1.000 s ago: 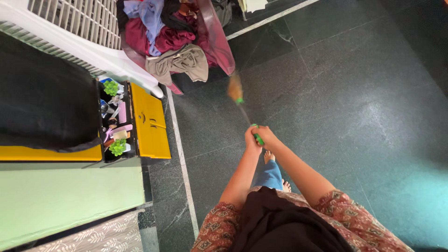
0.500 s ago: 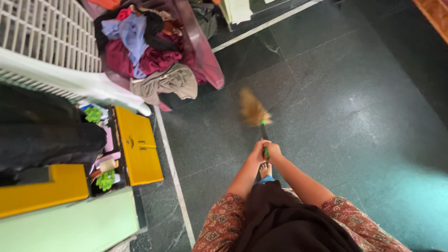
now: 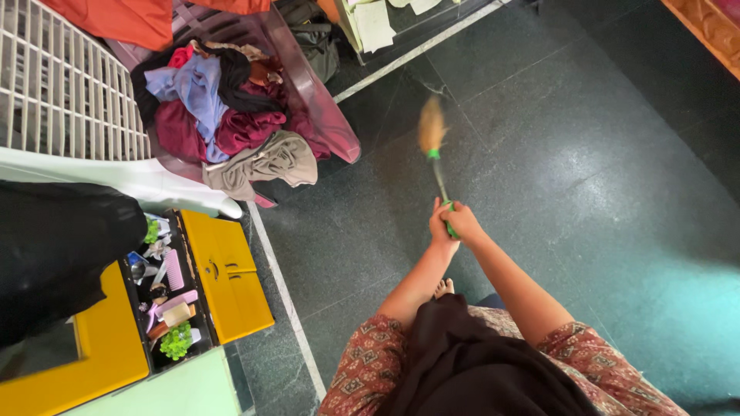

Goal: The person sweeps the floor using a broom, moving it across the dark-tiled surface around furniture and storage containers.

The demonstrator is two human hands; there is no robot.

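Both hands (image 3: pixel 449 222) clasp broom (image 3: pixel 433 142) handle; bristles beyond, over floor (image 3: pixel 601 169).

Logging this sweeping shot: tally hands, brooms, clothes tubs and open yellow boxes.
Hands: 2, left hand and right hand, both on the handle
Broom: 1
Tub of clothes: 1
Open yellow box: 1
Total: 5

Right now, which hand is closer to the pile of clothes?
Left. The left hand grips the broom on the side toward the pile of clothes; the right hand grips just beyond it, farther away.
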